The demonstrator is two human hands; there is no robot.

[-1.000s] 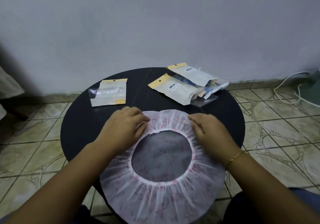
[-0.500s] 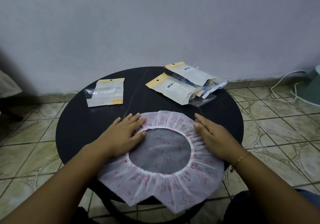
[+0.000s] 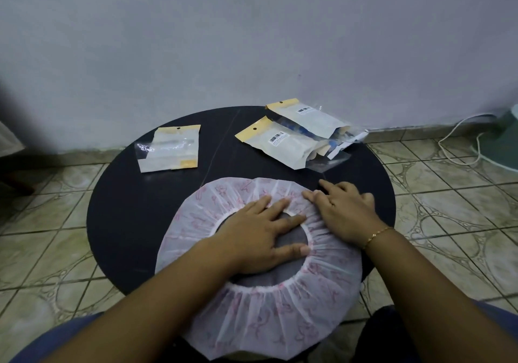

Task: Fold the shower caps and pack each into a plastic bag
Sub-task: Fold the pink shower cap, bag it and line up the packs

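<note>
A white shower cap [image 3: 269,306] with a pink pattern lies spread flat and open side up on the round black table [image 3: 126,222]; its near edge hangs over the table's front. My left hand [image 3: 258,239] lies flat with spread fingers across the cap's middle opening. My right hand [image 3: 344,211] presses flat on the cap's far right rim. One plastic bag [image 3: 171,149] with a yellow header lies at the table's back left. Two more bags [image 3: 294,138] lie overlapping at the back right.
A grey wall stands right behind the table. Tiled floor surrounds it. A white cable [image 3: 459,144] runs on the floor at the far right, beside a greenish object [image 3: 504,138]. My knees in blue cloth [image 3: 56,343] are under the near edge.
My left hand has slid from the cap's left rim to its centre. My right hand has shifted along the far right rim. The cap lies a little further right on the table.
</note>
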